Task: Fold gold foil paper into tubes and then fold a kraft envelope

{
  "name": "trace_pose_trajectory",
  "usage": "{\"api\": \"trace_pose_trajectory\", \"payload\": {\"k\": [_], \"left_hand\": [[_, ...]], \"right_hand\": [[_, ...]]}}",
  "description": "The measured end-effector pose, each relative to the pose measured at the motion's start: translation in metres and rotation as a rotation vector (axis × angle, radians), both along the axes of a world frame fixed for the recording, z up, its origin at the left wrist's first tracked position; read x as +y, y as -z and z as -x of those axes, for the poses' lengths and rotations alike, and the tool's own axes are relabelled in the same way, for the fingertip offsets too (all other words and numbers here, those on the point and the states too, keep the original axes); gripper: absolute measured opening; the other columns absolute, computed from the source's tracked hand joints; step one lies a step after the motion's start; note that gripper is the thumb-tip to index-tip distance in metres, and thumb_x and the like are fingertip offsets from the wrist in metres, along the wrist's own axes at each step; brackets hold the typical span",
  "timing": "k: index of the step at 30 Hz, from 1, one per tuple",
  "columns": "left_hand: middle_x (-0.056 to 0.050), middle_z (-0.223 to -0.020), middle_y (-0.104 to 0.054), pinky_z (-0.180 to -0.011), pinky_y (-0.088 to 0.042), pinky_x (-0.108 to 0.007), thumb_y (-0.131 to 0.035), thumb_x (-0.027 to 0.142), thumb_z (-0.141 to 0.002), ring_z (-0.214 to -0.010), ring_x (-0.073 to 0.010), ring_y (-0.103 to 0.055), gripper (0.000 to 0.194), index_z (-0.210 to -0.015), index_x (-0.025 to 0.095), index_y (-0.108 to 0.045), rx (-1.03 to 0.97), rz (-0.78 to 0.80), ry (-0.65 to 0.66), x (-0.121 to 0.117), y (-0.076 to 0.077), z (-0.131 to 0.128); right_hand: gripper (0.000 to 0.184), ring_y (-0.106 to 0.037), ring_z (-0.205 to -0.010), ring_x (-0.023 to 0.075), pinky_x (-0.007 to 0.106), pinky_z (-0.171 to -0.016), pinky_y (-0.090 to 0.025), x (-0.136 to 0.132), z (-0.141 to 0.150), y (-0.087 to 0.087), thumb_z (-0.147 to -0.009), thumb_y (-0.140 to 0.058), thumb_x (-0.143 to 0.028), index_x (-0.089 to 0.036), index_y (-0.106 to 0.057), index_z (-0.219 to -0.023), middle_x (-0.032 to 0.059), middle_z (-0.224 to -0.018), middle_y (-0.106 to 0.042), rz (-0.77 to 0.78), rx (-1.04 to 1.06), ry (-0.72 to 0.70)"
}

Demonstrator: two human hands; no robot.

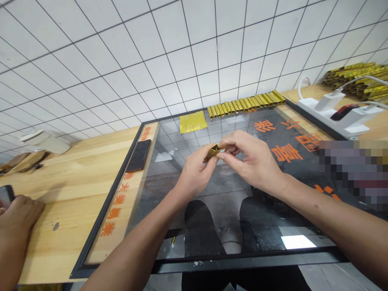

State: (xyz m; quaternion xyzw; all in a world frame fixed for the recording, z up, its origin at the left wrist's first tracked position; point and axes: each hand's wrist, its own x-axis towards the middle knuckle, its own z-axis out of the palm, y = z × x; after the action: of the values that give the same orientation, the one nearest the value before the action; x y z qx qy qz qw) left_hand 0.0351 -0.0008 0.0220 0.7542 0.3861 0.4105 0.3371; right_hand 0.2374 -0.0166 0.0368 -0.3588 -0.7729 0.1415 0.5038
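My left hand [194, 174] and my right hand [251, 159] meet above a glass tabletop [209, 182], pinching a small folded piece of gold foil paper [214, 152] between their fingertips. Beyond my hands, a flat sheet of gold paper [193, 121] lies on the glass. A row of several gold paper tubes [245, 103] stands along the far edge of the table, lying side by side.
A black phone [138, 155] rests on the wooden frame at left. Another person's hand [18, 218] holds a phone [6, 196] on the wooden bench [69, 198]. A white power strip [333, 111] and a heap of gold tubes [357, 81] sit at far right. A blurred patch covers the right side.
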Motion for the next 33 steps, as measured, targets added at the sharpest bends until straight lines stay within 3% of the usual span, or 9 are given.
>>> {"api": "trace_pose_trajectory", "payload": {"k": [4, 9, 13, 17, 28, 33], "left_hand": [[-0.005, -0.117, -0.078, -0.098, -0.051, -0.035, -0.063, 0.026, -0.102, -0.106, -0.0238, -0.07, 0.026, -0.127, 0.024, -0.072, 0.025, -0.017, 0.002, 0.001, 0.001, 0.0], [-0.003, -0.107, -0.075, -0.09, -0.05, -0.032, -0.062, 0.026, -0.103, -0.096, -0.0213, -0.066, 0.022, -0.121, 0.024, -0.073, 0.033, -0.009, 0.0, 0.001, 0.0, 0.0], [-0.004, -0.106, -0.074, -0.09, -0.054, -0.033, -0.063, 0.034, -0.104, -0.095, -0.0219, -0.065, 0.023, -0.12, 0.025, -0.076, -0.062, 0.096, 0.005, 0.0, -0.002, 0.0], [-0.006, -0.118, -0.074, -0.088, -0.062, -0.033, -0.057, 0.042, -0.107, -0.108, -0.0234, -0.067, 0.03, -0.124, 0.026, -0.076, -0.167, 0.2, 0.037, 0.002, -0.001, 0.0], [-0.005, -0.1, -0.071, -0.08, -0.064, -0.03, -0.057, 0.042, -0.107, -0.093, -0.0209, -0.064, 0.031, -0.119, 0.026, -0.081, -0.111, 0.202, 0.092, 0.009, 0.002, 0.005], [-0.006, -0.105, -0.073, -0.081, -0.064, -0.032, -0.055, 0.043, -0.107, -0.096, -0.0215, -0.066, 0.032, -0.114, 0.024, -0.079, -0.097, 0.216, 0.157, 0.012, 0.004, 0.006]], "right_hand": [[0.019, -0.066, -0.093, 0.0234, 0.039, -0.08, -0.054, 0.001, -0.002, -0.003, -0.101, -0.064, -0.013, -0.028, -0.068, -0.111, 0.0054, -0.103, -0.07, -0.058, -0.046, -0.009], [0.022, -0.065, -0.091, 0.0228, 0.038, -0.078, -0.054, 0.002, -0.003, -0.002, -0.1, -0.064, -0.01, -0.027, -0.067, -0.113, 0.0058, -0.102, -0.069, -0.082, -0.09, -0.003], [0.016, -0.065, -0.085, 0.0215, 0.037, -0.075, -0.056, 0.003, -0.003, -0.001, -0.1, -0.067, -0.015, -0.027, -0.068, -0.11, 0.0051, -0.102, -0.068, -0.013, -0.053, 0.018], [0.011, -0.066, -0.089, 0.023, 0.039, -0.077, -0.055, 0.004, -0.002, -0.002, -0.101, -0.066, -0.018, -0.028, -0.07, -0.104, 0.0055, -0.102, -0.071, 0.031, -0.015, -0.007], [0.005, -0.067, -0.082, 0.0193, 0.036, -0.073, -0.055, 0.008, -0.001, -0.002, -0.096, -0.073, -0.02, -0.026, -0.073, -0.096, 0.003, -0.097, -0.068, 0.254, 0.185, -0.063], [0.007, -0.066, -0.077, 0.0175, 0.034, -0.07, -0.054, 0.008, 0.0, 0.002, -0.095, -0.076, -0.023, -0.025, -0.072, -0.1, 0.0019, -0.095, -0.07, 0.298, 0.21, -0.041]]}}
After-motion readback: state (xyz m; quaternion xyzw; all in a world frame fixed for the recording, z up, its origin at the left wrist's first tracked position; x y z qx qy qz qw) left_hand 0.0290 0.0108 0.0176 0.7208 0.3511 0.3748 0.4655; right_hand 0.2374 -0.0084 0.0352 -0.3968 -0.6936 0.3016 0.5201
